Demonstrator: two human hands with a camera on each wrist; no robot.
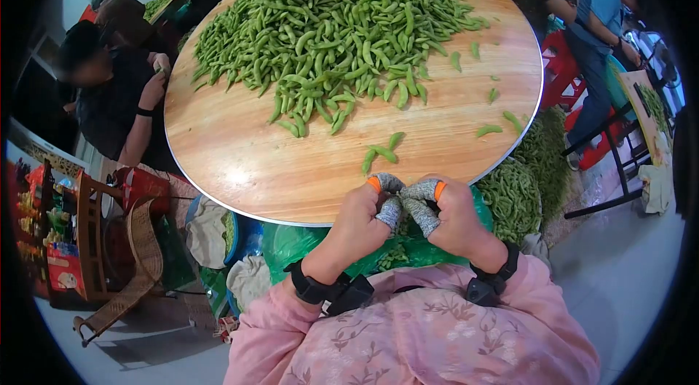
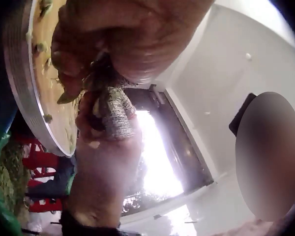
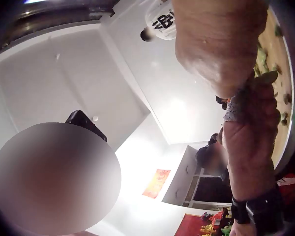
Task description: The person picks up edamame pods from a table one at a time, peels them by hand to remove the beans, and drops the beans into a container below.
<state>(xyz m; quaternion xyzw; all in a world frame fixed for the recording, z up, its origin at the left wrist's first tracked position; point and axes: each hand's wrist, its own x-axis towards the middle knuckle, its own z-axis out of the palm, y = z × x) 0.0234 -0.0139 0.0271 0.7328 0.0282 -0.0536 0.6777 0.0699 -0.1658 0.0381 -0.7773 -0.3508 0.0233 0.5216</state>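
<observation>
My left hand (image 1: 358, 219) and right hand (image 1: 460, 219) meet just off the table's near edge, thumbs and index fingers together in grey knit finger sleeves. Between them is a green soybean pod; its tip (image 2: 69, 96) pokes out beside the left fingers in the left wrist view. In the right wrist view a pod end (image 3: 266, 77) sticks out past the hands. Most of this pod is hidden by the fingers. Just beyond the hands, a few loose pods (image 1: 382, 152) lie on the round wooden table (image 1: 240, 167).
A large heap of soybean pods (image 1: 342, 28) covers the table's far half. Under my hands lies green plastic (image 1: 291, 247) with small green pieces (image 1: 394, 258). More pods (image 1: 513, 196) are piled on the floor at right. Other people sit around, and a wicker chair (image 1: 138, 268) stands at left.
</observation>
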